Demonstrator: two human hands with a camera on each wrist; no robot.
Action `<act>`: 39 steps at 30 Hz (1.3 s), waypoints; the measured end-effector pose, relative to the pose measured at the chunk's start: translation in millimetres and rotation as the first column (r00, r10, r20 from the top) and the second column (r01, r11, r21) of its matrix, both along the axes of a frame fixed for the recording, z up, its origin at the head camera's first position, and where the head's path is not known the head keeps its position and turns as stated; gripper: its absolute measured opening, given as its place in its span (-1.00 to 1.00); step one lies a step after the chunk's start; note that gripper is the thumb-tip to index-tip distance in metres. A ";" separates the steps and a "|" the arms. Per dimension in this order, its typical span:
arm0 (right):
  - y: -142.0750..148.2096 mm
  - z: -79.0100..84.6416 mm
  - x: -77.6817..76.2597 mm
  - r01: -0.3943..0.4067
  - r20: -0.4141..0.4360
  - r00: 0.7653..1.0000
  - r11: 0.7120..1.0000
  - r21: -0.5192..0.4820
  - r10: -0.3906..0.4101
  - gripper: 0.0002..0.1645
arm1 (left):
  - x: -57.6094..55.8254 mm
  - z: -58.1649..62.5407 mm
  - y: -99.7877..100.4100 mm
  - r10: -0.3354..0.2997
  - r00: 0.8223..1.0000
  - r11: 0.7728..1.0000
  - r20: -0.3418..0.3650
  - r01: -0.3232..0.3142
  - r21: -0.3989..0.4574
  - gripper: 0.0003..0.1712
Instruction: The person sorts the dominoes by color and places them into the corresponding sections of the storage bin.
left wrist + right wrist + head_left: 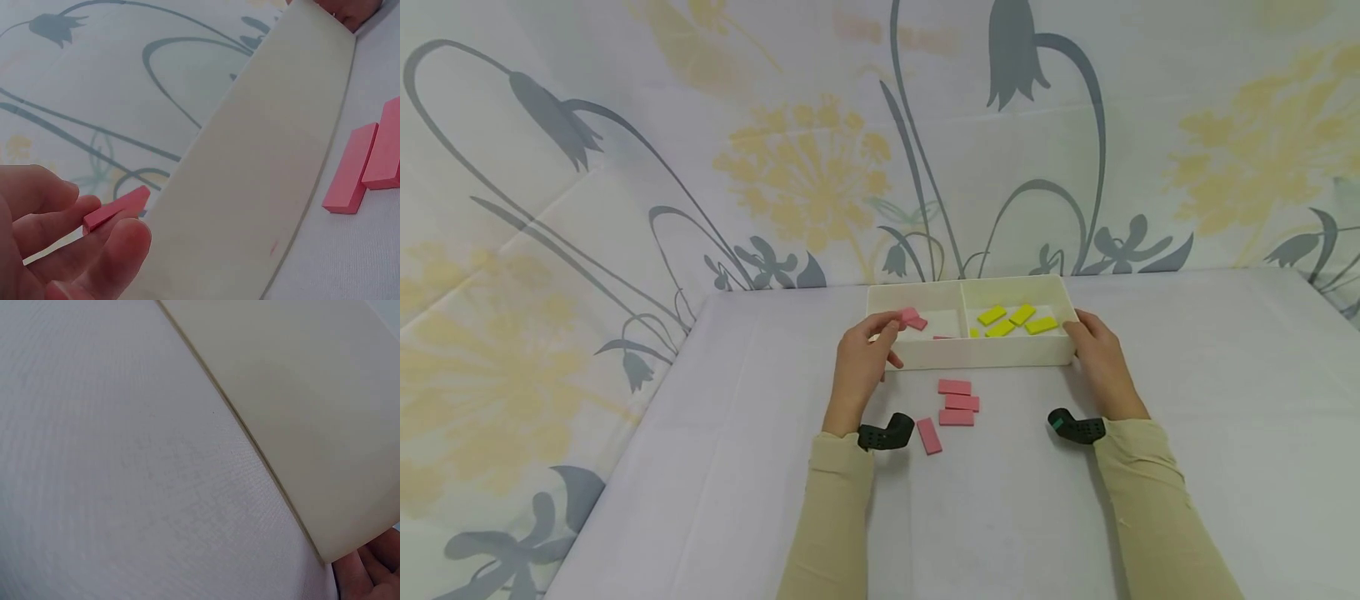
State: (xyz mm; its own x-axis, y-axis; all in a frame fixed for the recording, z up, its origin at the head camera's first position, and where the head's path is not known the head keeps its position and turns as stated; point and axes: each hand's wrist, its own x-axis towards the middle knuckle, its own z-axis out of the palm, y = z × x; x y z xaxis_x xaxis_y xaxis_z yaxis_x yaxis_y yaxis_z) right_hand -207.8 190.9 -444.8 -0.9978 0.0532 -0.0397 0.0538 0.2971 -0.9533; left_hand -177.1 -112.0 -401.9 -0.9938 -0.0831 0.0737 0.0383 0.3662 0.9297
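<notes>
My left hand (pixel 861 362) is over the left end of a white two-part box (pixel 985 353). Its fingertips and thumb pinch a small pink block (pixel 115 211), raised above the box's rim in the left wrist view. My right hand (pixel 1103 362) grips the box's right end, thumb at the rim and fingers along the outer side. More pink blocks (pixel 918 323) lie in the left compartment, partly hidden by the hand and front wall. The right compartment holds several yellow blocks (pixel 1041 325).
In front of the box, three pink blocks (pixel 957 417) lie roughly in a column on the white cloth (pixel 1000 517). Another pink block (pixel 928 436) lies slanted near the left wrist. A flower-patterned curtain (pixel 850 167) rises just behind the box.
</notes>
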 end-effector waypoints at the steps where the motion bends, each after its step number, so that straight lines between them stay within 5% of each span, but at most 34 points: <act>1: -0.1 0.2 0.1 0.000 0.000 1.000 1.000 -0.002 0.000 -0.26 | 0.1 -0.1 -0.3 0.001 1.000 1.000 0.004 -0.001 0.002 -0.68; 31: -0.1 -1.3 1.0 -0.007 0.014 1.000 1.000 0.019 0.007 -0.23 | -4.1 -7.9 -0.3 0.012 0.991 0.999 0.135 -0.007 -0.040 -0.58; 39: 0.1 -1.8 0.1 -0.002 0.012 1.000 1.000 0.022 0.002 -0.22 | -5.7 -8.9 0.2 -0.010 0.996 1.000 0.089 0.012 -0.018 -0.60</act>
State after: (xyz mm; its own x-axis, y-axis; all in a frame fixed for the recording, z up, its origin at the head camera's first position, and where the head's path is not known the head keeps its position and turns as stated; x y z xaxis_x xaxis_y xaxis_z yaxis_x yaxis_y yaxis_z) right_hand -207.6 191.0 -446.6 -0.9974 0.0519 -0.0510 0.0649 0.3185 -0.9457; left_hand -182.8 -111.8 -410.8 -0.9974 -0.0714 -0.0136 -0.0401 0.3831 0.9228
